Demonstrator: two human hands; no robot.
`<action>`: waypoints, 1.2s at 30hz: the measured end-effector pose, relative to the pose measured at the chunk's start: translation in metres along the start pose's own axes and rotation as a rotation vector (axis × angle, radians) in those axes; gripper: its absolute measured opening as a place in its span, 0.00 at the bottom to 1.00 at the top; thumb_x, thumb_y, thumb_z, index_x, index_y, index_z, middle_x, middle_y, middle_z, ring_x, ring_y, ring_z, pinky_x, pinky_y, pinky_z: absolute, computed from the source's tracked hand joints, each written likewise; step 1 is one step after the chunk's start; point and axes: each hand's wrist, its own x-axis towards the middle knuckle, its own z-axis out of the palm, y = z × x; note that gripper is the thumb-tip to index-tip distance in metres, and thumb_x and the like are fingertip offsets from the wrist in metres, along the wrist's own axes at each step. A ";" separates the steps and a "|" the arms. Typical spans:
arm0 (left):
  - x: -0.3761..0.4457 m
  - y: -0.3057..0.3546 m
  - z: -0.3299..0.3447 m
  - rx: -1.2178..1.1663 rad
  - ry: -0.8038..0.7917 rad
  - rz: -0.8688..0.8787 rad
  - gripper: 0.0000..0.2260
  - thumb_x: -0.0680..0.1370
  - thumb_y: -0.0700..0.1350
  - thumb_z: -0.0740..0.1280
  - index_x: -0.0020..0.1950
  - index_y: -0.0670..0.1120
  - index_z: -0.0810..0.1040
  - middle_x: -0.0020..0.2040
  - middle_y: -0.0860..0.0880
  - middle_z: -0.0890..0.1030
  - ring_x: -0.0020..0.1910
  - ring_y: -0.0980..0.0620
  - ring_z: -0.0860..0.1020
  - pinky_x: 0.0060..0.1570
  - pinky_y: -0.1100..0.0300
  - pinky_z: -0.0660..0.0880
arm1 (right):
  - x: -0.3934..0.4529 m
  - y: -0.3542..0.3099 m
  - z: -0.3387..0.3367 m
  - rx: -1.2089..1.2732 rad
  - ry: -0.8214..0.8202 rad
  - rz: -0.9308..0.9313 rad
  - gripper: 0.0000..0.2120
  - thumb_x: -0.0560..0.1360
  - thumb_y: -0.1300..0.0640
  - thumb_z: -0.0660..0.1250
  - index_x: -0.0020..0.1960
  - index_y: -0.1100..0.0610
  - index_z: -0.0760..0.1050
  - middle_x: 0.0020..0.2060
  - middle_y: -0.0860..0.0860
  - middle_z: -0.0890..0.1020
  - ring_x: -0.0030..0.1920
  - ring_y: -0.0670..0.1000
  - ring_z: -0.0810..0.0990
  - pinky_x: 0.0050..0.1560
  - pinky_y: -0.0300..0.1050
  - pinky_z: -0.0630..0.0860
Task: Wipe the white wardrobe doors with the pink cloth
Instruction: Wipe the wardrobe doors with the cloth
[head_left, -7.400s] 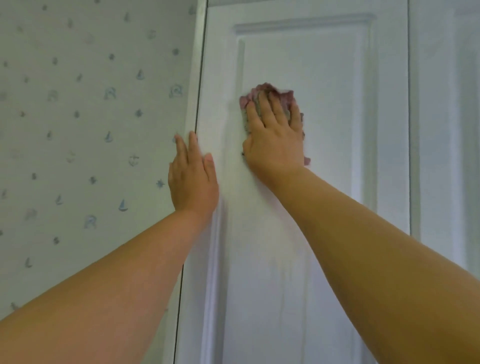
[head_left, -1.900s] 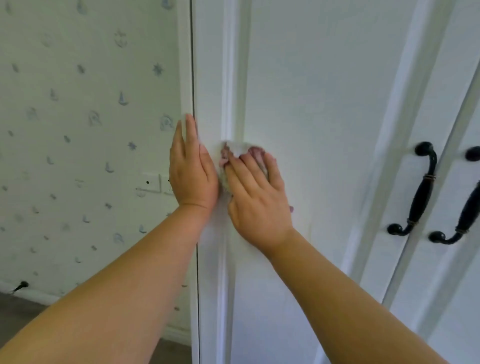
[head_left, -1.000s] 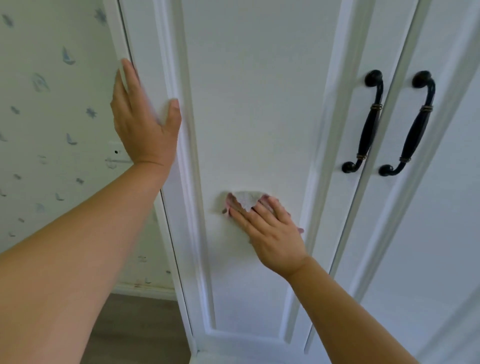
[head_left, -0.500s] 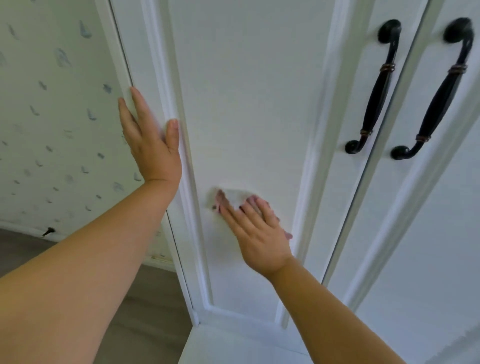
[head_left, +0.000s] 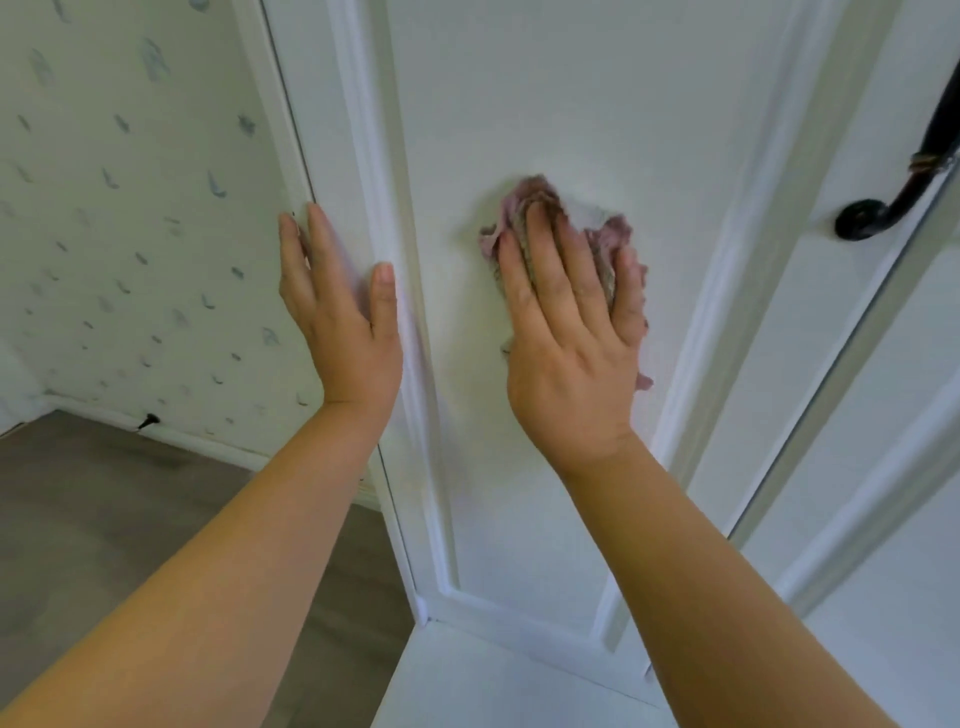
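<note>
- Right hand (head_left: 569, 343) lies flat at frame centre, fingers (head_left: 540, 260) spread, pinning the cloth (head_left: 597, 228) against the door (head_left: 545, 104) panel; the cloth bunches out above and right of the fingertips
- Left hand (head_left: 340, 312) rests open on the door's left edge, holding nothing
- Unwiped panel probably runs down toward the lower rail; the door's long axis is vertical, so the right hand likely strokes downward

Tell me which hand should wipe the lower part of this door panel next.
Right. The right hand already presses the pink cloth flat on the door panel; the left hand rests bare on the door's edge.
</note>
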 end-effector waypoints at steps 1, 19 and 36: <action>-0.003 -0.003 0.000 -0.002 -0.003 0.002 0.28 0.85 0.51 0.58 0.81 0.43 0.53 0.81 0.40 0.50 0.78 0.54 0.49 0.74 0.69 0.47 | -0.023 -0.004 0.004 0.000 -0.091 -0.075 0.29 0.77 0.69 0.55 0.77 0.58 0.66 0.77 0.55 0.65 0.78 0.57 0.62 0.79 0.58 0.51; -0.023 -0.046 0.002 -0.302 0.012 0.080 0.19 0.85 0.37 0.53 0.77 0.38 0.63 0.78 0.39 0.62 0.79 0.47 0.59 0.77 0.54 0.57 | 0.059 -0.054 0.041 -0.147 0.145 -0.068 0.28 0.74 0.66 0.52 0.71 0.57 0.75 0.71 0.54 0.75 0.73 0.57 0.72 0.74 0.66 0.61; -0.192 -0.110 -0.024 -0.171 -0.223 -0.133 0.15 0.80 0.36 0.60 0.67 0.39 0.73 0.71 0.39 0.67 0.72 0.47 0.67 0.73 0.58 0.63 | -0.244 -0.019 0.025 -0.190 -0.603 -0.459 0.32 0.76 0.68 0.52 0.79 0.55 0.63 0.70 0.50 0.76 0.72 0.54 0.67 0.80 0.52 0.49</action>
